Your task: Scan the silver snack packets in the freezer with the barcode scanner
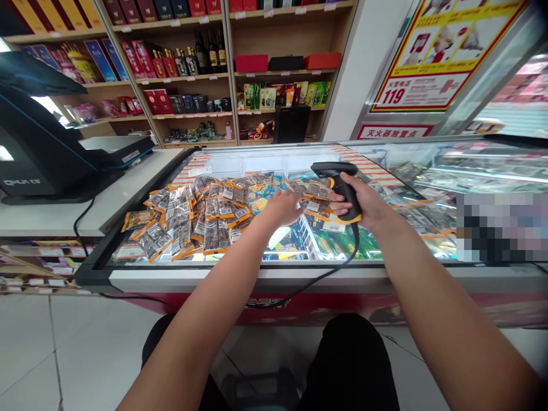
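Observation:
My right hand (363, 200) is wrapped round the grip of a black and yellow barcode scanner (347, 191), its head level and pointing left. A black cable (319, 278) hangs from the grip's lower end. Over the glass lid, my left hand (282, 208) reaches forward, fingers apart and nothing visible in them. Left of it lies a heap of small snack packets (205, 214), clear with orange edges and barcode labels. A smaller group of similar packets (314, 197) lies between my left hand and the scanner, partly hidden by both hands.
The packets rest on a chest freezer (222, 281) with goods showing under its glass. A checkout machine (38, 137) stands on a counter (85, 214) at left. Shelves (231, 74) of boxes and bottles stand behind. A red-yellow poster (432, 54) hangs at right.

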